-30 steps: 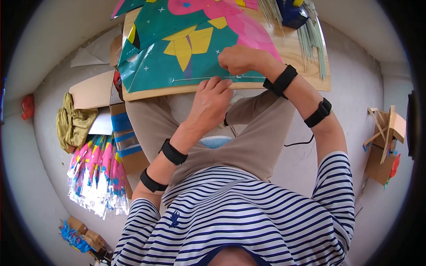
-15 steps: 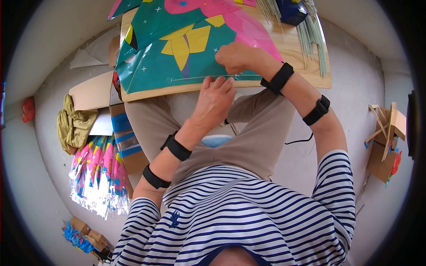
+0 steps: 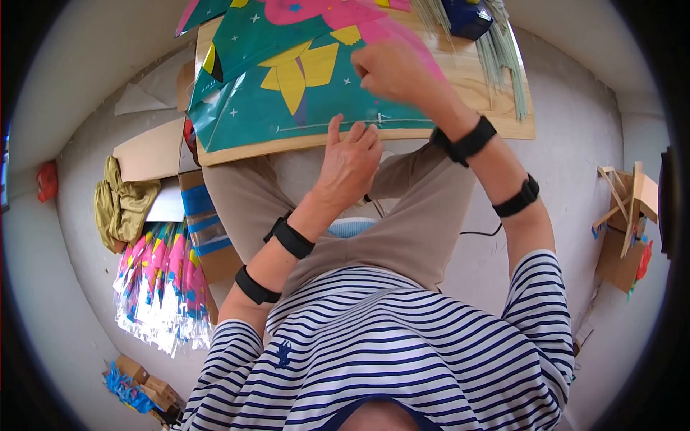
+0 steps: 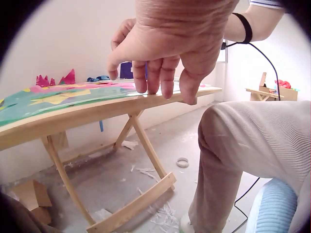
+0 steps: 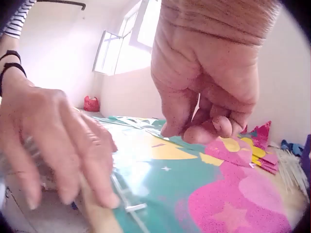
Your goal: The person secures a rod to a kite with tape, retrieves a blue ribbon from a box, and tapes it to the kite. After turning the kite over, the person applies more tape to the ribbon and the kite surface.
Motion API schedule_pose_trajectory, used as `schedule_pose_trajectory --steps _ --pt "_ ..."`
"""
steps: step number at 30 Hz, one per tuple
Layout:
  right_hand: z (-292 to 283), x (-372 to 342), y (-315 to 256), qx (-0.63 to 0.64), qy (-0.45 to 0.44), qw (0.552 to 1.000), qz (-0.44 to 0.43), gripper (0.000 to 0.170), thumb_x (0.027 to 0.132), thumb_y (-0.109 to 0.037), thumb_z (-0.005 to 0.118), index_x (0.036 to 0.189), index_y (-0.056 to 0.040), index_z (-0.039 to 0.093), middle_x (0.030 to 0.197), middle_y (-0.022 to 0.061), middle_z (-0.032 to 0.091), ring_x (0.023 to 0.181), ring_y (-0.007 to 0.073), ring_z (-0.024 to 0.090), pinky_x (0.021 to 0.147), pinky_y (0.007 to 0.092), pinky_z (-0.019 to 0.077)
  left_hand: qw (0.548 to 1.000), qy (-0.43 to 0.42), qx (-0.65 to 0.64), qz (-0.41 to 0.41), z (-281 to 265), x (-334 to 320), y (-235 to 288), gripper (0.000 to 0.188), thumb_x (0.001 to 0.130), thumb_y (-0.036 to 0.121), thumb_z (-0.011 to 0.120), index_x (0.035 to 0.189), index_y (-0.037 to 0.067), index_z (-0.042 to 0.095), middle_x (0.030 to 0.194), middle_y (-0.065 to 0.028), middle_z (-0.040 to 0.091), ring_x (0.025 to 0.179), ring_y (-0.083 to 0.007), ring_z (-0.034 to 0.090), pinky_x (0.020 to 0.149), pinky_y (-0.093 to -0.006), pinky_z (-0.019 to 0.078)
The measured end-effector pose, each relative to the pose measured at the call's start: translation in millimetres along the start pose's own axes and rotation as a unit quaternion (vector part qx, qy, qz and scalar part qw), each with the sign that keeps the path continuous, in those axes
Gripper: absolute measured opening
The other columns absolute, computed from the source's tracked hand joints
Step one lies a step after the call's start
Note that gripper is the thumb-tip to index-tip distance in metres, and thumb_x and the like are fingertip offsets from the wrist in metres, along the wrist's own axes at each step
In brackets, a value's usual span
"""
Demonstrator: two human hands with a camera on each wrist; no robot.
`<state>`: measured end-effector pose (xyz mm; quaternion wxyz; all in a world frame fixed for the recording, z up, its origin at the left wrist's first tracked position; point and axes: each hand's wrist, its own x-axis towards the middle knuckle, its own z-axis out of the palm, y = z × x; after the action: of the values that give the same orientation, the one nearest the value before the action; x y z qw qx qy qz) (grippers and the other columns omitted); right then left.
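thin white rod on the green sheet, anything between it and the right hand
Nothing visible: the right hand is above the green sheet, with no object between it and the thin white rod. The left hand is at the near edge, off that path.

A motion-blurred right hand hides part of the printed sheets, whose far side, like the blue box, runs past the head view's top edge.
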<state>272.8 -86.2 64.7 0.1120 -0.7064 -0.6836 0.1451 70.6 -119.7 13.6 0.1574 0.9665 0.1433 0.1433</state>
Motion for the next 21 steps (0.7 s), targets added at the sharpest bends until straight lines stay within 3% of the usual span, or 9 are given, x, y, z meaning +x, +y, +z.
schedule_pose_trajectory --steps 3,7,10,19,21 --pt "26.8 -38.5 -1.4 0.074 0.092 0.992 -0.053 0.006 0.072 -0.005 0.062 0.078 -0.0034 0.061 0.08 0.0162 0.063 0.074 0.0381 0.061 0.066 0.0486 0.0475 1.0 0.003 -0.005 -0.006 3.3 -1.6 -0.5 0.035 0.067 0.009 0.079 0.097 0.004 0.063 0.124 -0.008 0.057 0.117 -0.0269 0.052 0.109 -0.06 0.0304" --pt "52.1 -69.8 -2.8 0.102 0.1 0.989 -0.027 0.006 0.071 -0.003 0.065 0.076 -0.0061 0.062 0.08 0.0139 0.062 0.074 0.038 0.061 0.063 0.048 0.0475 1.0 0.01 -0.003 -0.01 4.6 -3.7 1.4 0.032 0.067 0.009 0.078 0.096 0.004 0.065 0.125 -0.0087 0.058 0.118 -0.0273 0.053 0.109 -0.0626 0.0291" --pt "61.2 -74.5 -2.0 0.103 0.115 0.988 -0.008 0.007 0.071 -0.003 0.067 0.076 -0.0057 0.062 0.079 0.0137 0.061 0.075 0.038 0.061 0.063 0.0474 0.0475 0.999 0.044 -0.023 -0.002 2.9 -3.3 4.9 0.01 0.074 0.002 0.062 0.083 0.0 0.066 0.126 -0.0153 0.059 0.111 -0.0299 0.055 0.108 -0.0676 0.0296" --pt "68.9 -63.1 3.5 0.108 0.105 0.988 -0.038 0.01 0.07 0.0 0.065 0.079 -0.003 0.062 0.081 0.0143 0.059 0.077 0.038 0.06 0.064 0.045 0.047 0.999 0.038 -0.022 -0.011 5.2 -8.4 6.7 0.011 0.073 0.0 0.062 0.084 -0.001 0.065 0.129 -0.0159 0.057 0.117 -0.0303 0.054 0.11 -0.0705 0.024" --pt "71.0 -60.6 4.3 0.09 0.096 0.99 -0.04 0.011 0.069 0.0 0.065 0.079 -0.003 0.063 0.081 0.0146 0.059 0.077 0.0378 0.059 0.064 0.045 0.0467 1.0 0.022 -0.007 -0.012 6.6 -10.7 6.3 0.018 0.07 0.005 0.07 0.087 0.002 0.064 0.129 -0.0121 0.058 0.121 -0.0291 0.053 0.11 -0.0692 0.0244"
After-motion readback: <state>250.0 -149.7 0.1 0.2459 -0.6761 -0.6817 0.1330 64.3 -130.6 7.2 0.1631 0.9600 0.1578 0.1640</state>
